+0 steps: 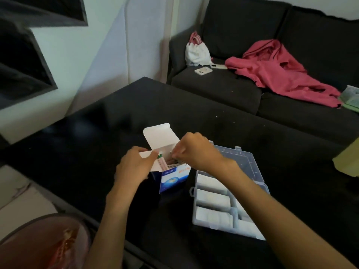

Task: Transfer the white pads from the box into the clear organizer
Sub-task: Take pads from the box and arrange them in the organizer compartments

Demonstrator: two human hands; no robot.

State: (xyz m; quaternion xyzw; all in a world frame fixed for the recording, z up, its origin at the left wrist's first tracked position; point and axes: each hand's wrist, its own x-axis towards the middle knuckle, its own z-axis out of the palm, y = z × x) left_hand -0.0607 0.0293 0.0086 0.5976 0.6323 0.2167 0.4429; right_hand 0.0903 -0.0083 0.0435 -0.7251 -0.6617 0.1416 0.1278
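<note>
Dark table in front of a black couch, pink jacket tossed on the cushions. Your left hand is wrapped around the open box, holding a side flap. Your right hand is at the box mouth, fingers pinched together on something inside, can't tell what exactly. White pads already sit in several slots of the clear organizer, just right of the box.

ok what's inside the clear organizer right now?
The clear organizer holds white pads in the three left compartments and more on the right. The right forearm covers part of the right side, so its contents there can't be seen.
</note>
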